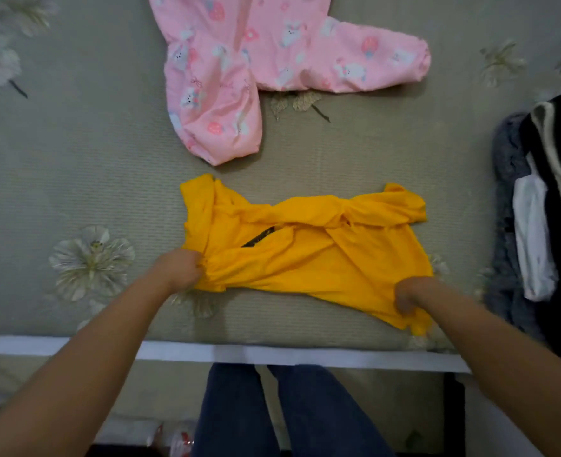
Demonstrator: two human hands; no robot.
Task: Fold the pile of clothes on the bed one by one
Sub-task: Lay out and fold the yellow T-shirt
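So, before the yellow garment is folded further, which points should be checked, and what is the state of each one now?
1. Left hand grips the near left edge of the yellow garment: ok.
2. Right hand grips its near right corner: ok.
3. Garment lies flat and smooth: not ok, the upper part is bunched and twisted.
4. Free bed surface around the garment: ok.
5. Pink garment lies apart, farther up the bed: ok.
6. Pile of clothes at the right does not touch the yellow garment: ok.
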